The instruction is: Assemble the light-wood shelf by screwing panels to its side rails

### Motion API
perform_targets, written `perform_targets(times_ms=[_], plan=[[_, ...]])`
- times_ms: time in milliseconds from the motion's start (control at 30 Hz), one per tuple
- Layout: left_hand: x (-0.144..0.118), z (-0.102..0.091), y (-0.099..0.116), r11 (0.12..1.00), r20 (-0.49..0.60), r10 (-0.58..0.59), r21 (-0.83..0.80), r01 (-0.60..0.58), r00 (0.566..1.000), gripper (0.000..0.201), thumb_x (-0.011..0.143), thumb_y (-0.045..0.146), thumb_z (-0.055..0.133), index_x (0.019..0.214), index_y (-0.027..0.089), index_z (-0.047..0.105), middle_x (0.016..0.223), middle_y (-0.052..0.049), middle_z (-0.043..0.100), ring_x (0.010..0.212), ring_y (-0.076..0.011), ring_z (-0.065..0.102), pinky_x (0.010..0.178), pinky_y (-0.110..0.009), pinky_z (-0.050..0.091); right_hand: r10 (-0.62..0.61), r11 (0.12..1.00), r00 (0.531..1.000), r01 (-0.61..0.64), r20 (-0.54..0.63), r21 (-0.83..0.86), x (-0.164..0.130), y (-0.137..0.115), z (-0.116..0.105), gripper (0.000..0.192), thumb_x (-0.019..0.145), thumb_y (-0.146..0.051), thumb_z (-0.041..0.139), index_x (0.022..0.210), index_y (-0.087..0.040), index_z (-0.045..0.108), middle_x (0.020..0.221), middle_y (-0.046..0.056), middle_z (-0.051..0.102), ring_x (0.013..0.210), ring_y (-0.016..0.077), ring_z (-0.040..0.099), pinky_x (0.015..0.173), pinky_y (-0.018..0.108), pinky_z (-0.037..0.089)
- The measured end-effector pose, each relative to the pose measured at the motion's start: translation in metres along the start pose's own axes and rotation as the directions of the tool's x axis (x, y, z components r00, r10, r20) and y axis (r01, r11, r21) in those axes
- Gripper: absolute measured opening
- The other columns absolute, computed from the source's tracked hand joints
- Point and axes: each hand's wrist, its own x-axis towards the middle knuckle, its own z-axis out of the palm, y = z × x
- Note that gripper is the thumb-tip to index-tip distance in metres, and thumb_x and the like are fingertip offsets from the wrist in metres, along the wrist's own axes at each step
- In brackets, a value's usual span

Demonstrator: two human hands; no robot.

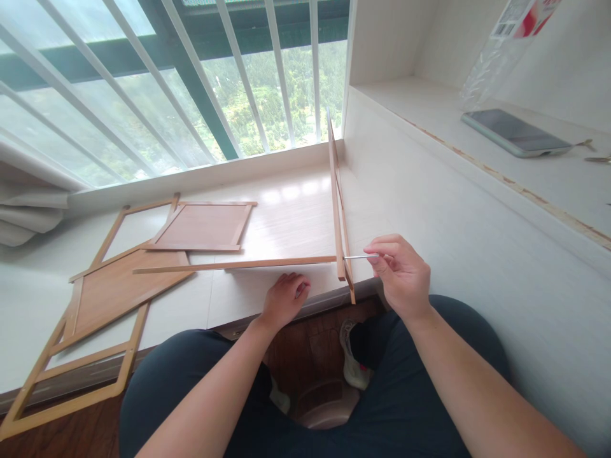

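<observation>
Upright wooden frame [338,210] standing on the table [286,216], edge-on; right hand [401,273] just beside it, fingers pinched on a thin metal key [358,257] entering the frame; left hand [285,300] loosely curled, resting on the table below the horizontal slat [233,264]

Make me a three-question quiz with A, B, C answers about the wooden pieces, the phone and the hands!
1. Where does the phone lie?
A. on the shelf at the right
B. on the floor
C. on a wooden panel

2. How many solid wooden panels lie flat on the sill?
A. five
B. two
C. none

3. What does the right hand do?
A. rests open
B. pinches a thin metal tool
C. holds the phone

Answers: 1 A, it rests on the white shelf. 2 B, two brown panels show. 3 B, fingers pinch the rod at the upright frame.
</observation>
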Motion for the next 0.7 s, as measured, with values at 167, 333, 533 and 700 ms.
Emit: perform_targets(times_ms=[167, 333, 533, 700], plan=[[0.0005, 0.0016, -0.0024, 1.000, 0.004, 0.007, -0.003, -0.007, 1.000, 0.017, 0.102, 0.030, 0.057, 0.099, 0.026, 0.073, 0.097, -0.002, 0.074, 0.100, -0.0234, 0.064, 0.087, -0.035, 0.048, -0.007, 1.000, 1.000, 0.006, 0.022, 0.019, 0.0004, -0.0009, -0.0005, 0.013, 0.099, -0.020, 0.073, 0.105, -0.028, 0.082, 0.105, 0.005, 0.070, 0.084, 0.0163, 0.063, 0.055, 0.027, 0.050], [0.0002, 0.0018, -0.0027, 1.000, 0.001, 0.009, -0.006, -0.009, 1.000, 0.018, 0.102, 0.031, 0.056, 0.100, 0.026, 0.073, 0.096, -0.002, 0.074, 0.101, -0.0234, 0.064, 0.087, -0.035, 0.048, -0.012, 1.000, 0.999, 0.011, 0.049, 0.017, -0.0001, -0.0032, -0.0019, 0.013, 0.099, -0.022, 0.074, 0.107, -0.028, 0.081, 0.107, 0.005, 0.070, 0.084, 0.0161, 0.064, 0.056, 0.027, 0.051], [-0.0003, 0.0010, -0.0017, 1.000, -0.002, -0.001, -0.002, 0.001, 1.000, 0.017, 0.102, 0.032, 0.056, 0.099, 0.027, 0.073, 0.095, -0.002, 0.073, 0.100, -0.0229, 0.063, 0.085, -0.033, 0.047, 0.009, 1.000, 0.999, -0.010, 0.048, 0.025, -0.0003, -0.0047, -0.0030, 0.013, 0.103, -0.023, 0.069, 0.105, -0.027, 0.081, 0.104, 0.005, 0.070, 0.075, 0.0136, 0.063, 0.058, 0.028, 0.050], [-0.0008, 0.0004, -0.0007, 1.000, 0.000, 0.000, -0.001, 0.000, 1.000, 0.018, 0.102, 0.031, 0.056, 0.099, 0.026, 0.073, 0.096, -0.002, 0.074, 0.099, -0.0230, 0.063, 0.086, -0.034, 0.047, 0.032, 0.999, 0.999, -0.034, 0.043, 0.030, -0.0006, -0.0022, -0.0026, 0.012, 0.103, -0.026, 0.069, 0.103, -0.026, 0.081, 0.101, 0.005, 0.071, 0.074, 0.0141, 0.064, 0.058, 0.028, 0.050]])
